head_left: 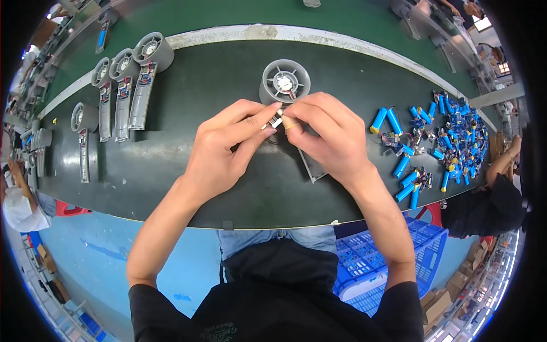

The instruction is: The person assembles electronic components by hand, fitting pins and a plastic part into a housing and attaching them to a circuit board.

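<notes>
My left hand pinches the small white part near the grey fan housing; whether my right hand grips it, I cannot tell. Likely light, stiff (perhaps fragile), best held by its edges.

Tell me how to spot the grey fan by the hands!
Look at the dark green table. Just beyond the person's left hand and right hand, near the middle, is a grey fan with a round, spoked top. Unlike the fans grouped at left, it sits alone, its handle partly hidden by the right hand.
</notes>
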Demonstrator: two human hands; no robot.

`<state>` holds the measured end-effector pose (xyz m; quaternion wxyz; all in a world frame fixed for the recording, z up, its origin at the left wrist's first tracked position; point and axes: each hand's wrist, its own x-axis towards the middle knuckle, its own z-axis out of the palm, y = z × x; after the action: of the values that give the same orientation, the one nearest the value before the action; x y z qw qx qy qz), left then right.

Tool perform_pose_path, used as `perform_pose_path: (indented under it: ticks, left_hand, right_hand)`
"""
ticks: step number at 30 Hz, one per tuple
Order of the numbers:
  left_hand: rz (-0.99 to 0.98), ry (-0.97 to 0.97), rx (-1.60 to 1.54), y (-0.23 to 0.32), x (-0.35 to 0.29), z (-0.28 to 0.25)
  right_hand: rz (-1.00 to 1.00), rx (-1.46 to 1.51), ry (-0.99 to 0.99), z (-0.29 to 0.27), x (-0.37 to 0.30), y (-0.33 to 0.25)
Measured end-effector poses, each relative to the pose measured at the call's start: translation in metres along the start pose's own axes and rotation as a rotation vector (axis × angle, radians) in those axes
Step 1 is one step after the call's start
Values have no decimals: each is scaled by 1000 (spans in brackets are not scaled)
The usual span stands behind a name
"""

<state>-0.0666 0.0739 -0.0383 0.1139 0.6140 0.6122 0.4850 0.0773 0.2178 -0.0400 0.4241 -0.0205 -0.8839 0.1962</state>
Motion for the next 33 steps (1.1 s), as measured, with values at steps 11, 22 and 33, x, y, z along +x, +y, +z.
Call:
perform_pose_path:
  ticks: [11, 22, 33]
  left_hand:
    - [-120, 169, -178, -10, 7, 5]
    - [-270, 562, 464, -127, 169, -48]
    - [-184, 592, 675, -134, 141, -10]
  right_hand:
    - [1075, 416, -380, -21, 5, -19]
    - [736, 82, -164, 121, 164, 132]
    - [828, -319, -263, 68, 154, 182]
